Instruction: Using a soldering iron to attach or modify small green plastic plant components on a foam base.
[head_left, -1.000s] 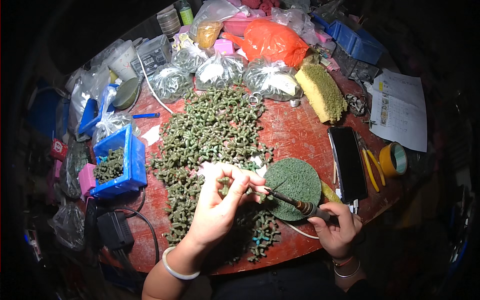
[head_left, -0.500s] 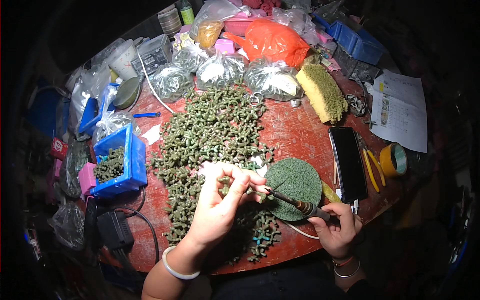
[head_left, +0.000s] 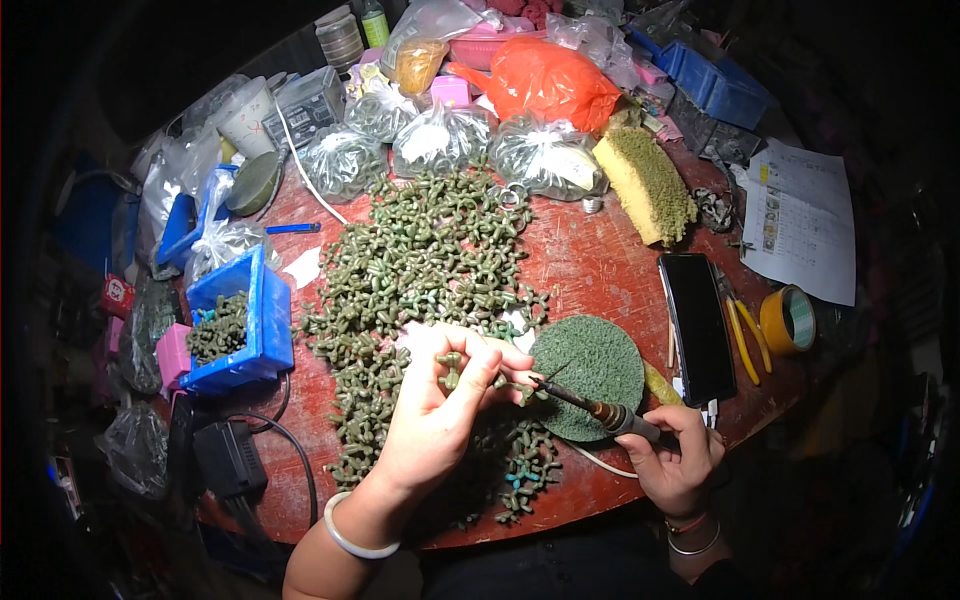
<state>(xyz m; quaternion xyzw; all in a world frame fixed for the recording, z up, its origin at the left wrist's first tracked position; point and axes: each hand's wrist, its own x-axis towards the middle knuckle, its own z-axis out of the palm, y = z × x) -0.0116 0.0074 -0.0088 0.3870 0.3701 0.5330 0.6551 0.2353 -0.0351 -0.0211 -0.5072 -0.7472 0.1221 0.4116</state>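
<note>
My left hand (head_left: 432, 425) is closed, thumb and fingers pinching a small olive-green branched piece (head_left: 451, 372). Green bits of it poke out on the side toward my right hand. My right hand (head_left: 682, 458) grips the grey handle of a pen-like soldering iron (head_left: 600, 410). The iron's dark, thin tip reaches to the green bit by my left fingertips; whether they touch I cannot tell. Below and behind my left hand spreads a big heap of similar green pieces (head_left: 430, 250). A round, rough green pad (head_left: 590, 350) lies under the iron.
A blue bin (head_left: 270, 330) at left holds more pieces, near a black power adapter (head_left: 230, 460) and cord. To the right lie a phone (head_left: 697, 330), yellow-handled pliers (head_left: 746, 342) and a tape roll (head_left: 786, 320). Filled clear bags (head_left: 445, 145) and a yellow sponge (head_left: 635, 190) line the back.
</note>
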